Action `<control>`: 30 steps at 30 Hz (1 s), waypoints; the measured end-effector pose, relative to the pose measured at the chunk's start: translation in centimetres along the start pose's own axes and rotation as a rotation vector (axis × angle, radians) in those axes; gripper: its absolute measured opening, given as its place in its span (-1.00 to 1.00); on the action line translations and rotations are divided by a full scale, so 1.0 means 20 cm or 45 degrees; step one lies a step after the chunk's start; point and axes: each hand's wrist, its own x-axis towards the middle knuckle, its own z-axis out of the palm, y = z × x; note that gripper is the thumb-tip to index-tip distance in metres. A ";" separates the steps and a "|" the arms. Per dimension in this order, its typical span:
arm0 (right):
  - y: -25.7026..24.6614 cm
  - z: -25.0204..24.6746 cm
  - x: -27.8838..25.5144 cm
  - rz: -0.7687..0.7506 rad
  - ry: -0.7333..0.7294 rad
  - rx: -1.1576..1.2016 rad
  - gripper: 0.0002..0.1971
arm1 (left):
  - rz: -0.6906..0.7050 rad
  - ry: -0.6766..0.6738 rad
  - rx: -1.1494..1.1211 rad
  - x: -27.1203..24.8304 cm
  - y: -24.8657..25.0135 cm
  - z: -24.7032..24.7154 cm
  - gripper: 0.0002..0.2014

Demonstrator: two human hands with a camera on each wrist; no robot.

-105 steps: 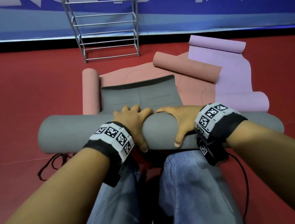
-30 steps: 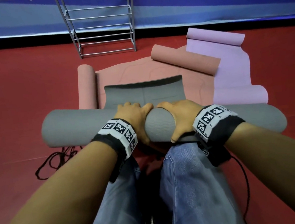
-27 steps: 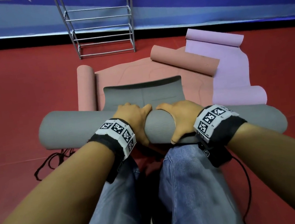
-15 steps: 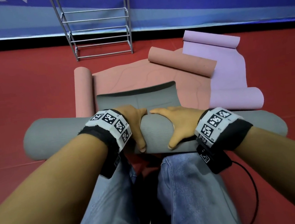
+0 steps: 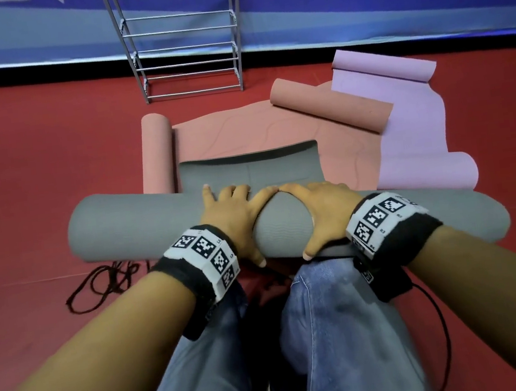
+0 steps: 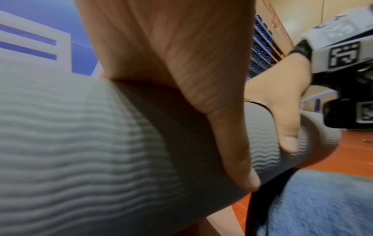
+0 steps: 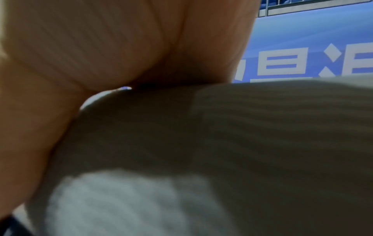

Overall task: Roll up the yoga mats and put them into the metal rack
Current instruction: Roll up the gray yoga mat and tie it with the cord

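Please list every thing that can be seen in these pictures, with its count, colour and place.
grey yoga mat: one, grey, mostly rolled, across the floor before the knees; its flat tail lies on the pink mat
pink yoga mat: one, salmon pink, flat middle, a roll at each end
purple yoga mat: one, lilac, right of the pink one, ends rolled
metal rack: one, silver, against the banner, shelves bare
banner: one, blue with white characters, behind
floor: red
cord: one, black, left on the floor
left hand: on the grey roll
right hand: on the grey roll
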 end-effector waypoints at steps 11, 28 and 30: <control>-0.02 0.10 -0.05 0.133 0.146 -0.150 0.32 | -0.008 -0.161 -0.149 0.13 -0.05 -0.08 0.19; 0.03 0.10 0.03 0.098 0.135 -0.196 0.35 | -0.036 -0.082 -0.058 0.17 -0.03 -0.01 0.21; 0.02 0.08 0.03 0.081 0.130 -0.211 0.25 | -0.035 -0.094 -0.057 0.16 -0.03 -0.02 0.15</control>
